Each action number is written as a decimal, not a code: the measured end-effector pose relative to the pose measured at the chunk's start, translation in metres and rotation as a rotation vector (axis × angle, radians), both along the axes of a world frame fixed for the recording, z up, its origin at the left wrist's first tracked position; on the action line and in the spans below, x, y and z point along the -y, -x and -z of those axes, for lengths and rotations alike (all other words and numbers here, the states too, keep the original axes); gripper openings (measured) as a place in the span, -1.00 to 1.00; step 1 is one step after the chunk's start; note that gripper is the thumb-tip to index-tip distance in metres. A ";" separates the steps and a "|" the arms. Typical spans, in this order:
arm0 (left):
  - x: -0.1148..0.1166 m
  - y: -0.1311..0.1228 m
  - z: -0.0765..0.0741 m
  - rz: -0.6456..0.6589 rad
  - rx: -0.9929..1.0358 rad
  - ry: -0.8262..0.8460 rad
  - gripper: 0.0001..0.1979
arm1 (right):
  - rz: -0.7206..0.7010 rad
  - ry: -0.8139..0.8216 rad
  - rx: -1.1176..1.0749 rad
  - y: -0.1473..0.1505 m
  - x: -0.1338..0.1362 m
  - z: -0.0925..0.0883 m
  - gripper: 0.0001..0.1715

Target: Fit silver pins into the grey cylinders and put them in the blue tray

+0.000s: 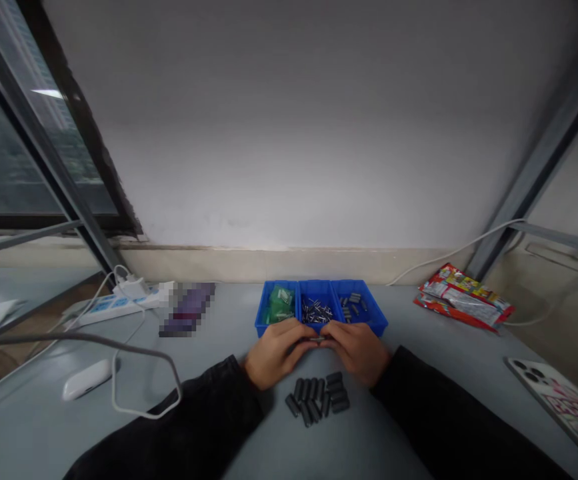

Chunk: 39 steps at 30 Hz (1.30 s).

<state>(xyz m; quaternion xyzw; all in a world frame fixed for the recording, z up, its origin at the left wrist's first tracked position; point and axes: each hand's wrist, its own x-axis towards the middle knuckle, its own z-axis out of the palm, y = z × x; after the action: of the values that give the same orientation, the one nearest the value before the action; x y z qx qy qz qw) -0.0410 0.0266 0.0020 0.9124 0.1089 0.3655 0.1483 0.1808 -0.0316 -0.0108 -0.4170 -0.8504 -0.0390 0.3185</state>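
My left hand (276, 352) and my right hand (357, 349) meet in front of three joined blue bins (321, 287) on the grey table. Both hands pinch a small dark metal part (317, 339) between their fingertips. The left bin holds green pieces (279, 304). Thin metal pins (317, 311) fill the middle bin, and the right one has small grey cylinders (353, 305). Just below my hands lies a pile of several dark cylindrical parts (319, 397).
A white power strip (119, 305) with cables lies at the left, with a white mouse-like device (87, 379) nearer me. A red snack packet (461, 296) sits at the right, and a phone (566, 403) at the right edge.
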 end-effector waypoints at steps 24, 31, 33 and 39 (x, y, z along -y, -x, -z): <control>0.003 -0.002 -0.002 -0.051 0.075 -0.029 -0.88 | 0.018 -0.003 -0.065 0.001 0.002 0.000 -0.68; 0.004 -0.001 -0.004 -0.015 0.058 -0.014 -0.86 | 0.033 0.014 -0.013 -0.001 -0.002 0.006 -0.77; 0.004 -0.001 -0.004 -0.013 0.055 -0.015 -0.86 | 0.034 0.020 -0.016 -0.002 -0.003 0.008 -0.77; 0.005 -0.002 -0.004 -0.024 0.064 -0.022 -0.87 | 0.030 0.064 -0.038 -0.001 -0.001 0.004 -0.66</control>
<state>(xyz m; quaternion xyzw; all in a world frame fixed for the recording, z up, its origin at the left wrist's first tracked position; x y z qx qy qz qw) -0.0394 0.0220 0.0056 0.9005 0.1111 0.3974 0.1371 0.1815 -0.0304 -0.0150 -0.4403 -0.8387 -0.0085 0.3203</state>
